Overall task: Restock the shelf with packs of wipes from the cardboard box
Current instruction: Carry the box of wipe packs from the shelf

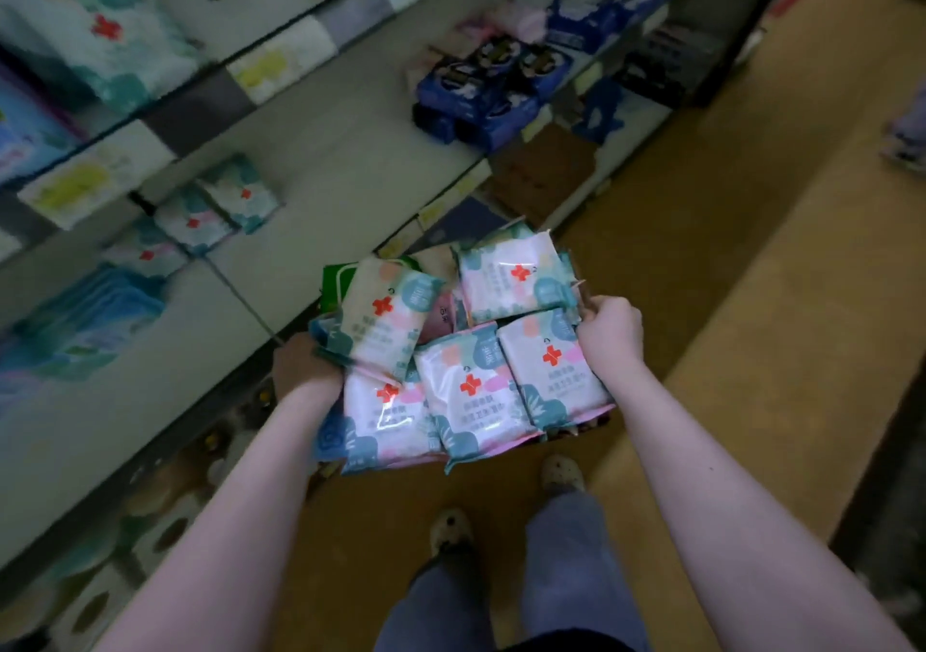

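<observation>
Several shelf [320, 185] levels stood at left, three wipe packs [195, 220] lying on one. Below, the cardboard box [576, 428], heaped with wipe packs [471, 391], hung between both hands: left hand [300, 366] and right hand [611, 333] gripped opposite sides.

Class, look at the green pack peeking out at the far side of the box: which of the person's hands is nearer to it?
Left. The left hand grips the box side just below the green pack; the right hand is across the box.

wipes packs [468, 346] heaped in box | shelf [320, 190] left | floor [701, 250] right
</observation>
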A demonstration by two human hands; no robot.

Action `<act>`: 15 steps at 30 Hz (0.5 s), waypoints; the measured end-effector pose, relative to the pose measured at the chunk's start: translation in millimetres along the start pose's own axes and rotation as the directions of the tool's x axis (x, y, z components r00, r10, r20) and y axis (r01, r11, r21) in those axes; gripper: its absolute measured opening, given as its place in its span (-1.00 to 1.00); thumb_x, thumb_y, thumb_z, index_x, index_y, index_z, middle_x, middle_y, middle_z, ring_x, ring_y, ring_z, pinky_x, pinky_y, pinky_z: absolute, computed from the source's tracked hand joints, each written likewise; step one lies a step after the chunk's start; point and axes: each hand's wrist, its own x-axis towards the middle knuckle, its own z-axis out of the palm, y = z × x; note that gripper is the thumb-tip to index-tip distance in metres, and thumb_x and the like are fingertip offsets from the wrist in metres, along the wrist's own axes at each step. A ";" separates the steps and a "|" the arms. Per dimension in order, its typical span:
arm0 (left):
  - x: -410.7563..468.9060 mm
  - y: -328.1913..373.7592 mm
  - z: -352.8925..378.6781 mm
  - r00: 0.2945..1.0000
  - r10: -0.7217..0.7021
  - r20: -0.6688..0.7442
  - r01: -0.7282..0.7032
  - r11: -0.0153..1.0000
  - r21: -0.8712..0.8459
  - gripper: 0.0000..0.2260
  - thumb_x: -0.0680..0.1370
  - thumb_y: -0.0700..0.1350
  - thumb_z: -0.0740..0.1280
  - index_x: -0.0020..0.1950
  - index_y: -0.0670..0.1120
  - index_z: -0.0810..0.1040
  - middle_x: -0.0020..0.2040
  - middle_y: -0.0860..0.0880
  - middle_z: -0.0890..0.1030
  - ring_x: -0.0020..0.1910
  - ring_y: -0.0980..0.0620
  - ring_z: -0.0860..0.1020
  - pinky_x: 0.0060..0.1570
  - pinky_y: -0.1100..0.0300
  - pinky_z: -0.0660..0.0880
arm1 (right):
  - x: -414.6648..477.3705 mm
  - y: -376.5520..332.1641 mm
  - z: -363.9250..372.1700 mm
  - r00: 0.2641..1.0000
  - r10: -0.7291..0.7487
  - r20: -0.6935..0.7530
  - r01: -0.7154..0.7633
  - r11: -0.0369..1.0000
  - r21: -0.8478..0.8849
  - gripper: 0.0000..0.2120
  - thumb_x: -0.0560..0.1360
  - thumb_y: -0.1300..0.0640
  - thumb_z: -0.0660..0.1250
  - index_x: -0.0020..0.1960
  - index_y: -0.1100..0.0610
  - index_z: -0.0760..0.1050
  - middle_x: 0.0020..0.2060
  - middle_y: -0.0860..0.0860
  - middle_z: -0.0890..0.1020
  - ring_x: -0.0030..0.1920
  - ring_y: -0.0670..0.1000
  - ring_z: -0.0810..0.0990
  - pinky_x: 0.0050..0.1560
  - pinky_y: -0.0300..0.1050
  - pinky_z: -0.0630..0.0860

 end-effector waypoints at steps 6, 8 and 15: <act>-13.5 25.9 7.3 0.990 0.077 0.115 -0.081 0.996 0.030 -0.77 0.61 -0.25 0.12 0.14 -0.33 0.49 0.15 -0.29 0.54 0.15 -0.25 0.51 -0.08 0.07 0.37 | -36.2 44.7 -16.3 0.983 0.137 -0.120 -0.128 0.988 0.081 -0.74 0.57 0.17 0.18 0.05 0.29 0.58 -0.05 0.23 0.65 -0.21 0.15 0.50 -0.24 -0.14 0.35; -21.0 30.1 20.5 0.980 0.132 0.150 -0.129 0.991 -0.031 -0.83 0.61 -0.21 0.15 -0.03 -0.25 0.49 -0.02 -0.21 0.56 0.00 -0.20 0.54 -0.17 0.11 0.35 | -43.3 63.1 -21.5 0.971 0.188 -0.146 -0.176 0.980 0.093 -0.76 0.56 0.19 0.19 0.03 0.29 0.59 -0.07 0.24 0.66 -0.23 0.14 0.46 -0.26 -0.14 0.33; -31.0 42.9 79.6 0.906 0.348 0.240 -0.363 0.932 0.018 -0.81 0.58 -0.21 0.21 -0.25 -0.15 0.41 -0.27 -0.08 0.50 -0.32 -0.03 0.47 -0.36 0.16 0.35 | -60.6 130.6 -24.3 0.911 0.356 -0.207 -0.332 0.932 0.145 -0.79 0.55 0.28 0.17 0.03 0.31 0.57 -0.27 0.16 0.56 -0.34 0.10 0.44 -0.49 -0.21 0.24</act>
